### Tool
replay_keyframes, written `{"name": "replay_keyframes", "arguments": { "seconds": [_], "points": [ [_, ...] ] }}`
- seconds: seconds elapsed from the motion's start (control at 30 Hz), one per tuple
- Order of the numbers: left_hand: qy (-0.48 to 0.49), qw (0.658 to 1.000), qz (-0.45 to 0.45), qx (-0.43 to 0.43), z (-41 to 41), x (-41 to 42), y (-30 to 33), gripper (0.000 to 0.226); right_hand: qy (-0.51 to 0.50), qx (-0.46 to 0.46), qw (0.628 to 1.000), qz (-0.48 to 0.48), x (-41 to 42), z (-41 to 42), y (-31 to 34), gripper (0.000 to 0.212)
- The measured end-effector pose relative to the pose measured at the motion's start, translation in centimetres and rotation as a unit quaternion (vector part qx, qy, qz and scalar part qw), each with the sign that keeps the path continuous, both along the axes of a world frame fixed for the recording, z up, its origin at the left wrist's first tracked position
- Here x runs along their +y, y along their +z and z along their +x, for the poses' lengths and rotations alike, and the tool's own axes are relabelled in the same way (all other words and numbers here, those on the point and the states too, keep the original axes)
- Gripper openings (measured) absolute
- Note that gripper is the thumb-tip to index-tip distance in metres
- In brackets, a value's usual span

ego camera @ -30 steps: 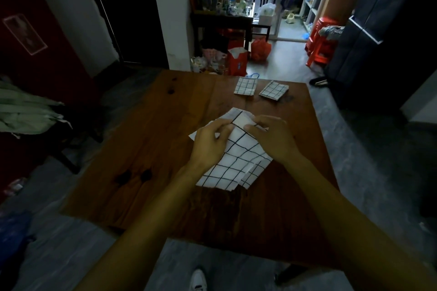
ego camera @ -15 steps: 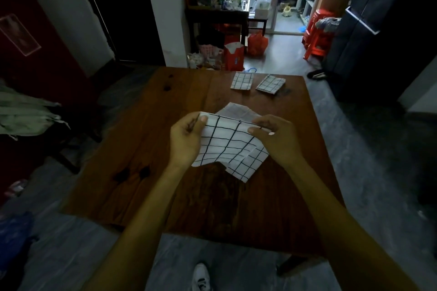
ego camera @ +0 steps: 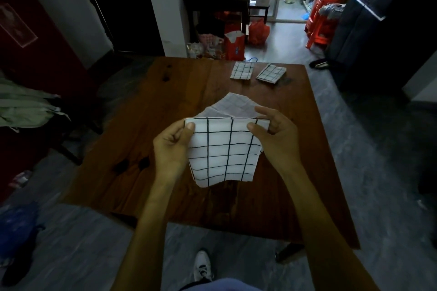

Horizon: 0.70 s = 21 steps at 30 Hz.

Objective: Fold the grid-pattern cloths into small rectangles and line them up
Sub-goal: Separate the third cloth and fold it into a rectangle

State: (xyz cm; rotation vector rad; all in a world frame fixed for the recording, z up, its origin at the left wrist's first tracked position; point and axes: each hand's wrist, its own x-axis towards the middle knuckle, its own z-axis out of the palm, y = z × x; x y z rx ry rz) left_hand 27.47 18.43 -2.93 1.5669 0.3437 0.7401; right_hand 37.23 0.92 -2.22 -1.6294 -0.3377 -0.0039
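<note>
We hold a grid-pattern cloth (ego camera: pixel 223 151) up over the middle of the wooden bench (ego camera: pixel 165 106), stretched between both hands. Our left hand (ego camera: pixel 173 143) pinches its upper left corner, thumb on the near face and the other fingers curled behind. Our right hand (ego camera: pixel 275 136) pinches the upper right corner the same way, thumb pressed on the front and fingertips wrapped over the top edge. The top edge runs taut and nearly level between the two hands, and the near layer hangs down toward us with its black lines showing. Behind the top edge, a second part of the same cloth (ego camera: pixel 233 106) rises in a pale, peaked flap toward the far side of the bench; we cannot tell whether it touches the wood.

Near the far edge of the bench, toward its far right corner, lie two folded grid cloths: the left folded cloth (ego camera: pixel 241 71) sits squarely, and the right folded cloth (ego camera: pixel 270 73) lies just beside it, turned at an angle, the two apart from each other.

Below the near edge of the bench, a white shoe (ego camera: pixel 202 266) shows on the grey floor (ego camera: pixel 82 243).
</note>
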Motion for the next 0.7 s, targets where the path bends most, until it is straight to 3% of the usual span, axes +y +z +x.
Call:
{"name": "replay_keyframes", "arguments": {
  "seconds": [0.1, 0.2, 0.27, 0.4, 0.57, 0.7],
  "points": [
    [-0.012, 1.0, 0.018, -0.008, -0.4, -0.5, 0.3, 0.018, 0.004, -0.028, 0.998, -0.055, -0.5, -0.1, 0.2, 0.04],
    [-0.019, 0.998, 0.059, -0.002, -0.3, -1.5, 0.6, 0.019, 0.023, -0.2, 0.96, -0.195, -0.2, -0.2, 0.5, 0.042],
    [-0.041, 0.996, 0.083, -0.001, -0.1, -2.2, 0.8, 0.019, 0.054, -0.273, 0.93, -0.239, 1.1, -0.2, 0.7, 0.035],
    [-0.038, 0.99, 0.136, 0.001, 0.2, -2.5, 0.2, 0.02, 0.094, -0.271, 0.929, -0.233, 3.1, -0.4, 1.1, 0.013],
    [-0.013, 0.986, 0.158, 0.057, -0.4, -1.6, -1.6, 0.016, 0.111, -0.247, 0.945, -0.182, 2.7, 0.2, 1.6, 0.008],
    [-0.016, 0.983, 0.178, 0.049, 0.0, -1.9, -1.6, 0.016, 0.137, -0.267, 0.936, -0.185, 3.4, -0.4, 1.9, 0.012]
  ]
}}
